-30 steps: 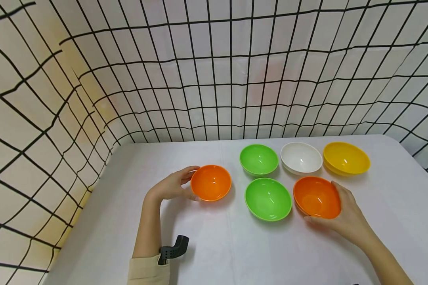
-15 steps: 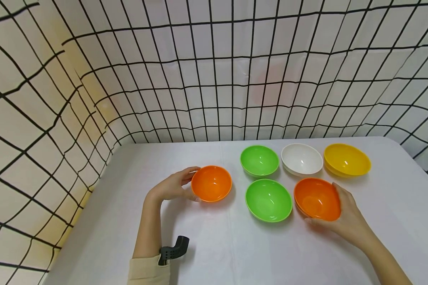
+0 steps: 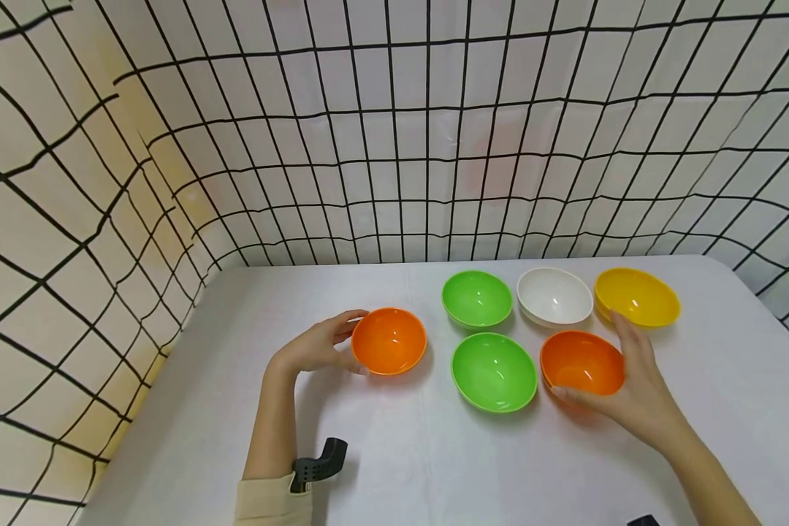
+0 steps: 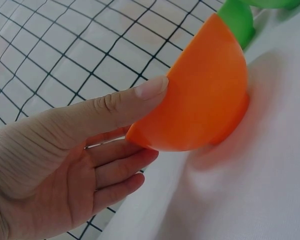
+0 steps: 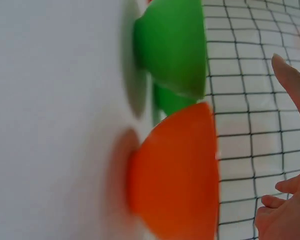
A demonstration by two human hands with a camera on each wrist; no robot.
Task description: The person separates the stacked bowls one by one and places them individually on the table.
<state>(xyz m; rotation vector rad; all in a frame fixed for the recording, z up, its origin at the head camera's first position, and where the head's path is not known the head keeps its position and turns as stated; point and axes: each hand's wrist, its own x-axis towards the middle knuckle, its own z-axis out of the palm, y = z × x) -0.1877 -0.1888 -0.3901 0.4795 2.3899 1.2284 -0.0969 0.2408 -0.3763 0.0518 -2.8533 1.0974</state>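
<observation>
On the left, an orange bowl stands upright on the white cloth. My left hand grips its left side; in the left wrist view the thumb lies against the outer wall of the orange bowl, with the fingers behind it. A second, darker orange bowl sits at the right. Over its right side is my right hand, thumb and fingers spread. In the right wrist view this hand is apart from the orange bowl.
Beside the right orange bowl stands a green bowl. Behind them, another green bowl, a white bowl and a yellow bowl form a row. A white wall with black netting rises behind the table.
My right hand has let go of the right orange bowl, its fingers spreading and lifting off the rim. The left hand and the bowls have stayed in place.
</observation>
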